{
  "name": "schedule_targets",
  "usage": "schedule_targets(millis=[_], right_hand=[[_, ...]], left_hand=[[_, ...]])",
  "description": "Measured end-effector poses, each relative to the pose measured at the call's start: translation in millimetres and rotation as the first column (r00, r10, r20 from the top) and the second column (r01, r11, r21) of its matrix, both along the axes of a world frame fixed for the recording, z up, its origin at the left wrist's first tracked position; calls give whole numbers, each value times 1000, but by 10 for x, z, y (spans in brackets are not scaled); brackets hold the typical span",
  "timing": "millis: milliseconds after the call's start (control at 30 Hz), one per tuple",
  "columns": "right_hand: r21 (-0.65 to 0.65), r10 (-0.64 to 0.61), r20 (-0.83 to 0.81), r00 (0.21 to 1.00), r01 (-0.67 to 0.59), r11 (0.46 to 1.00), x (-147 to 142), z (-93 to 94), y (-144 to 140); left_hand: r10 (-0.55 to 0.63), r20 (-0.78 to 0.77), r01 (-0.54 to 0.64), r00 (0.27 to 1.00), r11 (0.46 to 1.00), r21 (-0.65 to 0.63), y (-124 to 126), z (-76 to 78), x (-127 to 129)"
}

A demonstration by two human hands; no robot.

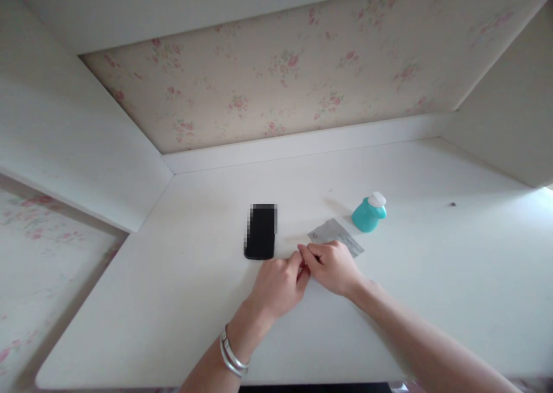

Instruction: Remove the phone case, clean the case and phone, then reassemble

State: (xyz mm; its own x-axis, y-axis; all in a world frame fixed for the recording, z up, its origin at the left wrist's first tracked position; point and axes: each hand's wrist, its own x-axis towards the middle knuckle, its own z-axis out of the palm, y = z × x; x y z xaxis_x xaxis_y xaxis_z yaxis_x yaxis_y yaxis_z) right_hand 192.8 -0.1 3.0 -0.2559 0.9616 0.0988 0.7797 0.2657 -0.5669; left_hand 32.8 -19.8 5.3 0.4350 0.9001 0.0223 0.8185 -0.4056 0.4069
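White desk fills the near and middle of the scene, set in an alcove with plain side panels. Nearest, a left wrist wears two silver bangles. Just beyond, the left hand and right hand meet at their fingertips near the middle of the desk, both curled in a pinch; whatever sits between the fingers is too small to tell. The right hand lies over the near edge of a grey sachet, which rests flat on the desk. Left of the hands, just beside the left fingertips, lies a black phone, screen dark. Farther right, past the sachet, stands a teal bottle with a white cap. Farthest back rises floral wallpaper above a white ledge.
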Motion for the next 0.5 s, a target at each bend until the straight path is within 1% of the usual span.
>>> schedule_targets(millis=[100,233,500], right_hand=[[-1,19,74,997,-19,1000,-14,-27,18],[-15,40,161,986,-38,999,-26,-46,38],[-27,71,231,970,-66,997,-17,-48,45]], left_hand=[[20,-52,-21,998,1000,-16,19,4,-13],[22,-71,-23,997,999,-25,39,8,-22],[19,-75,-23,997,999,-47,35,9,-21]])
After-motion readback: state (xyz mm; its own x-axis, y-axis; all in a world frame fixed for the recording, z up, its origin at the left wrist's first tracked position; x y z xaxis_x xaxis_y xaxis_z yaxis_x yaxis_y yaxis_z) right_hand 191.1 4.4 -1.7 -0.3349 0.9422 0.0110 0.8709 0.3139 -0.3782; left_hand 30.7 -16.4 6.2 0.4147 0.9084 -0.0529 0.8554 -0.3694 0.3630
